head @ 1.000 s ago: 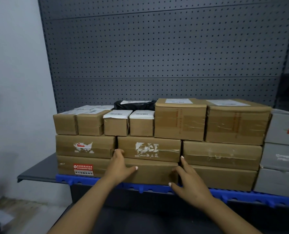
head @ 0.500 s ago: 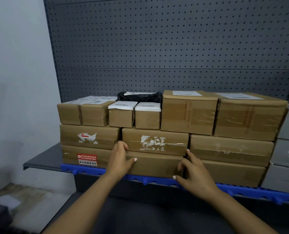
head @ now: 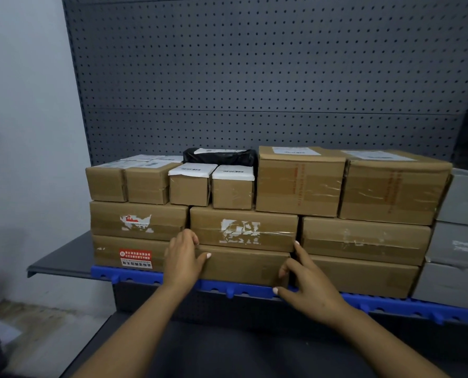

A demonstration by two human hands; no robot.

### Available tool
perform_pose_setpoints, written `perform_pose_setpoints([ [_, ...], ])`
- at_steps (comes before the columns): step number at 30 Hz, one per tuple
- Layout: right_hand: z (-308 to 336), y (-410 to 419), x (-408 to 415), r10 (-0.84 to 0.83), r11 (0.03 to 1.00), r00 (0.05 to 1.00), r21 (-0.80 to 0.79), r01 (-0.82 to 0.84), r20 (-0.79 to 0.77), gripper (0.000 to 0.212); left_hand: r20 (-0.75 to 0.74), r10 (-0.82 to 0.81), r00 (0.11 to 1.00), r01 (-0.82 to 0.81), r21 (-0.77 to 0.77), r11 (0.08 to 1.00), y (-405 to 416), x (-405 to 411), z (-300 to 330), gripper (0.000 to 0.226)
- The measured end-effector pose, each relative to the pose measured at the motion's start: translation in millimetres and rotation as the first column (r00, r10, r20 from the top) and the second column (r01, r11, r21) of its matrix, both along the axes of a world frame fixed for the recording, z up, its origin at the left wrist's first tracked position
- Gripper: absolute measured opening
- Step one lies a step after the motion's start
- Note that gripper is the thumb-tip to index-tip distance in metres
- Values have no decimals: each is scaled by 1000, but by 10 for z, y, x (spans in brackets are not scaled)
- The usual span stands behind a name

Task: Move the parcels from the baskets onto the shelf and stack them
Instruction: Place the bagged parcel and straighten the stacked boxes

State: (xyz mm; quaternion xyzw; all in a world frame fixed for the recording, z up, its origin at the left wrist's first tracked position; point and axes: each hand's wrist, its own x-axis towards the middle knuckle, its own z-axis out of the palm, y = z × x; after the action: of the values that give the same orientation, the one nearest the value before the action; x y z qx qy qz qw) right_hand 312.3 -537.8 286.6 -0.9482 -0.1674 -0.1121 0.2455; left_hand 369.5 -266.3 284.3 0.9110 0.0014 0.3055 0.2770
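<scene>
Head view: a dark shelf (head: pixel 60 257) with a blue front rail (head: pixel 241 291) carries brown cardboard parcels in three layers against a grey pegboard (head: pixel 254 77).

At 6 o'clock, the middle bottom parcel (head: pixel 243 267) sits between the two hands. The left hand (head: pixel 183 259) lies flat on its left front face, fingers straight, fingertips reaching up to the gap beside the box above and thumb stretched to 3 o'clock. The right hand (head: pixel 306 279) is spread at the parcel's right end, index finger pointing to 12 o'clock along the seam between parcels, thumb on the rail; whether the fingers curl round the corner cannot be told.

Directly above lies a parcel with a torn white label (head: pixel 242 229), its print unreadable. At 9 o'clock of it, a parcel with a torn red-and-white label (head: pixel 137 222). Below that, the bottom-left parcel (head: pixel 110 249) bears a red sticker (head: pixel 135 257) with white Chinese characters, too small to read.

The top layer holds small boxes with barcode labels (head: pixel 190 186), a black bag parcel (head: pixel 219 156) behind them, and two large boxes (head: pixel 299 181) with faint red vertical print. At 3 o'clock stand grey boxes (head: pixel 462 246), one with a red mark.
</scene>
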Motion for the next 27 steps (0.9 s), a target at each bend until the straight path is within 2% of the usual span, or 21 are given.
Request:
perform_pose_setpoints([
  [11, -72, 0, 59, -5, 998, 999, -59, 7, 31, 25, 53, -29, 998, 27, 37, 999, -49, 79, -35, 35],
  [14, -91, -4, 58, -29, 997, 997, -70, 34, 73, 50, 46, -39, 998, 35, 83, 996, -41, 51, -59, 42],
  [16, -99, -27, 25, -51, 991, 989, -119, 68, 140, 63, 59, -17, 998, 8, 161, 987, -26, 5, -84, 58],
  [18, -117, -53, 4, -53, 969, 971, -224, 107, 234, 68, 104, -7, 995, -24, 292, 956, 0, -29, -113, 76],
  [22, -184, -108, 91, 21, 887, 908, -426, 176, 419, 78, 118, -6, 993, -61, 559, 827, 78, 59, -206, 105],
  [27, -199, -145, 296, 112, 802, 863, -558, 215, 493, 92, 106, 18, 994, -83, 649, 756, 101, 251, -275, 106],
])
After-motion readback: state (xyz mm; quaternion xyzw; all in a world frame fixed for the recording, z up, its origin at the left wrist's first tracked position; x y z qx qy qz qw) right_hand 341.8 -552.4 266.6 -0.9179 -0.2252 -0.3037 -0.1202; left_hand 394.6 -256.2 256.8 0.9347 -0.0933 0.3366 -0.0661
